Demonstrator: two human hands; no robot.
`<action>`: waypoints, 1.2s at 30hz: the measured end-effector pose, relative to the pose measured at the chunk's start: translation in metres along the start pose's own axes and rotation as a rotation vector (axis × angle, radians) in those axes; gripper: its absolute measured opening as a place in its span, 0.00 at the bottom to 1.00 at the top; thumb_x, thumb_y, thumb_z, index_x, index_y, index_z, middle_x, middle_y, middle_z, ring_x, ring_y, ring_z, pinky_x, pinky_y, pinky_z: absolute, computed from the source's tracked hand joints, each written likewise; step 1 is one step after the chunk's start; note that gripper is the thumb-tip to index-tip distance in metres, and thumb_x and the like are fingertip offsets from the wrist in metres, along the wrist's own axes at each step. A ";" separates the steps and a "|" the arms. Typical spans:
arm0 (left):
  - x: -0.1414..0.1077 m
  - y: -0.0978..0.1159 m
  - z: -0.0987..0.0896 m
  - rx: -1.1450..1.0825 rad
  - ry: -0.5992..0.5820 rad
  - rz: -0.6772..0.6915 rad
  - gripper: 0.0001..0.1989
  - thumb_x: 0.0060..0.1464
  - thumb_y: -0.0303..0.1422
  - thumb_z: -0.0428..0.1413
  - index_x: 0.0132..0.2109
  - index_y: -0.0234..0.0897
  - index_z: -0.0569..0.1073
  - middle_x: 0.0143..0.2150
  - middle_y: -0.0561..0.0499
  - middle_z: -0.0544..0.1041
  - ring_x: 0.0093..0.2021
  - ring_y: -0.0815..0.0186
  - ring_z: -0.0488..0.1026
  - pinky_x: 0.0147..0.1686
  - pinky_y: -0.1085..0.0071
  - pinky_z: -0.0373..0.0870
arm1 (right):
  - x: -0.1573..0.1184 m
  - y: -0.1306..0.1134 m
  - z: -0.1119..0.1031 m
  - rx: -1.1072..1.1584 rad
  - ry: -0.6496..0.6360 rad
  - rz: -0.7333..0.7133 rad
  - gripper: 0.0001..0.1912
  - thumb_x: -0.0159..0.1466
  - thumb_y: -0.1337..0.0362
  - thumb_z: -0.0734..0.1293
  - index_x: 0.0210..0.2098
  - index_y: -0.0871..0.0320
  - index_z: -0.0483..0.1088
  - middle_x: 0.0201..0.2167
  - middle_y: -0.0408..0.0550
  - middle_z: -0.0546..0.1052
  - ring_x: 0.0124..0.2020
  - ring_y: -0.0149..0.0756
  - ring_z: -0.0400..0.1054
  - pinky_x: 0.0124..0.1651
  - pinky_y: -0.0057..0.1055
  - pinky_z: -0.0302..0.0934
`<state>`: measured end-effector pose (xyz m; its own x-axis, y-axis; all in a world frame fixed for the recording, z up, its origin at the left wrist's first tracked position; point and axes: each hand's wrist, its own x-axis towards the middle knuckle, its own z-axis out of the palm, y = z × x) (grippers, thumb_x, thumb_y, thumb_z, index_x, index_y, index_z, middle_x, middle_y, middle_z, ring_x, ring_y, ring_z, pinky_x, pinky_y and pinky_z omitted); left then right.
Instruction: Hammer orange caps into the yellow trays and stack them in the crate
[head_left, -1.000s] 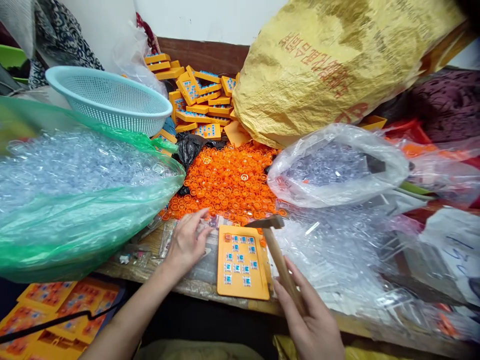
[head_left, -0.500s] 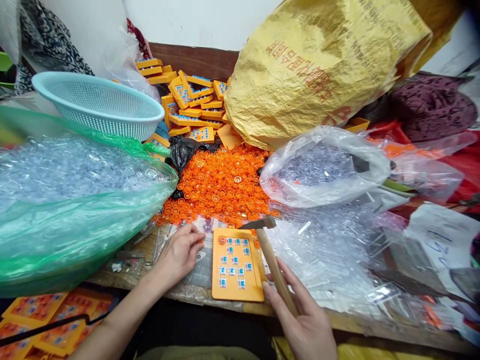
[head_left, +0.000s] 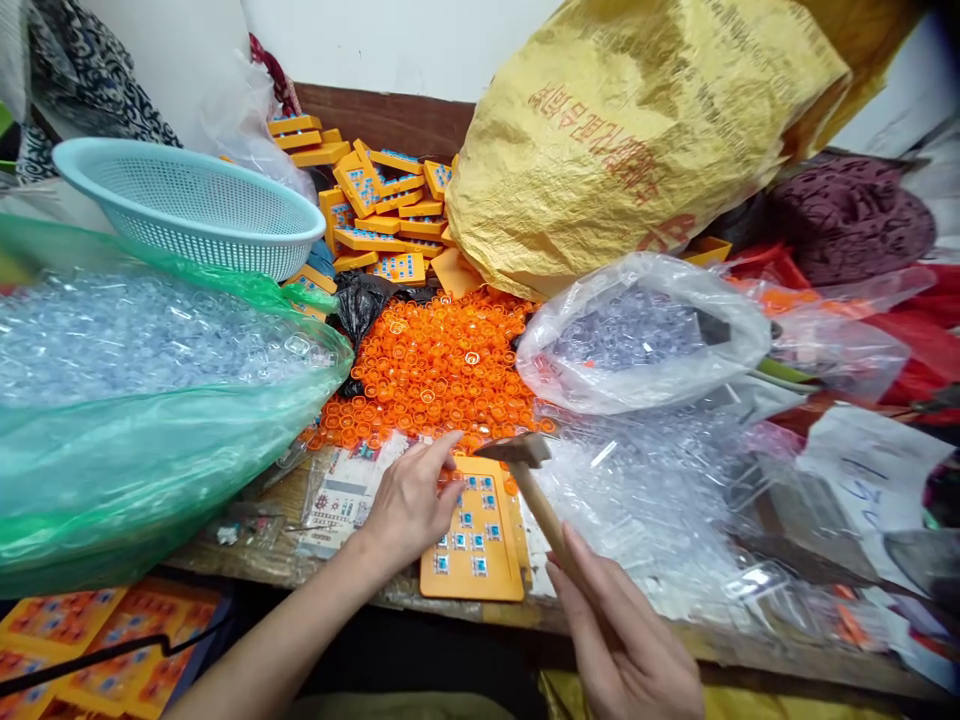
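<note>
My right hand (head_left: pixel 626 630) is wrapped round the wooden handle of a hammer (head_left: pixel 546 510), whose metal head hovers over the upper right of a yellow-orange plastic panel (head_left: pixel 472 582). The panel lies flat at the bench's front edge, with rows of blue-centred clear pieces (head_left: pixel 480 567) set in it. Over the panel's upper left corner is my left hand (head_left: pixel 412 505), thumb and forefinger pinched at a small orange plastic cap, mostly hidden by the fingers. Just behind the panel spreads a heap of loose orange caps (head_left: pixel 427 365).
A green bag (head_left: pixel 172 450) of clear plastic pieces bulges at left, beside a light-blue basket (head_left: pixel 187 240). A white bag (head_left: pixel 645 390) of clear parts sits at right. Behind are stacked yellow panels (head_left: pixel 390 222) and a large yellow sack (head_left: pixel 622 150). Finished-looking panels (head_left: pixel 90 640) lie low at left.
My left hand has moved right, from beside the panel to over its upper left corner. The hammer has stayed nearly in place, while my right hand has shifted slightly right.
</note>
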<state>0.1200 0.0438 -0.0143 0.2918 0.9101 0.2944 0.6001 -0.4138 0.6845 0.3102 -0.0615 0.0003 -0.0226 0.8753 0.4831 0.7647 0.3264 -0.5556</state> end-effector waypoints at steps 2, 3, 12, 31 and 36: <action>-0.001 -0.003 -0.001 -0.043 -0.008 -0.040 0.25 0.52 0.25 0.55 0.57 0.36 0.64 0.36 0.49 0.77 0.38 0.61 0.74 0.42 0.61 0.72 | -0.003 0.006 0.000 -0.024 -0.115 -0.019 0.27 0.65 0.71 0.62 0.62 0.50 0.60 0.43 0.44 0.78 0.40 0.29 0.75 0.45 0.20 0.67; -0.001 -0.004 -0.002 -0.063 -0.017 -0.059 0.26 0.51 0.26 0.55 0.58 0.36 0.63 0.36 0.50 0.77 0.38 0.61 0.74 0.43 0.61 0.72 | -0.004 0.008 0.001 -0.031 -0.161 -0.017 0.26 0.65 0.70 0.62 0.61 0.51 0.60 0.43 0.44 0.78 0.41 0.29 0.75 0.44 0.19 0.67; -0.002 -0.006 -0.004 -0.092 -0.081 -0.090 0.31 0.51 0.25 0.56 0.61 0.37 0.58 0.37 0.51 0.77 0.38 0.62 0.74 0.44 0.61 0.70 | -0.007 0.005 0.002 0.001 -0.011 0.066 0.24 0.64 0.70 0.63 0.60 0.52 0.64 0.46 0.46 0.78 0.42 0.34 0.75 0.44 0.21 0.68; 0.039 -0.023 -0.031 0.142 -0.166 -0.038 0.09 0.52 0.25 0.54 0.37 0.37 0.78 0.35 0.48 0.81 0.38 0.61 0.75 0.40 0.66 0.70 | -0.008 0.011 0.030 0.519 0.084 0.850 0.31 0.53 0.50 0.71 0.53 0.58 0.71 0.54 0.50 0.73 0.55 0.49 0.67 0.58 0.43 0.61; -0.006 -0.034 -0.046 0.140 -0.154 -0.129 0.08 0.52 0.24 0.53 0.33 0.36 0.77 0.31 0.49 0.80 0.31 0.64 0.76 0.34 0.70 0.72 | -0.006 0.009 0.026 0.501 0.065 0.812 0.28 0.54 0.51 0.70 0.50 0.58 0.73 0.51 0.52 0.75 0.52 0.49 0.70 0.55 0.41 0.65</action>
<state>0.0631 0.0534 -0.0088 0.3096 0.9458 0.0982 0.7343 -0.3034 0.6073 0.3007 -0.0547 -0.0254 0.4411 0.8851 -0.1485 0.1666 -0.2434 -0.9555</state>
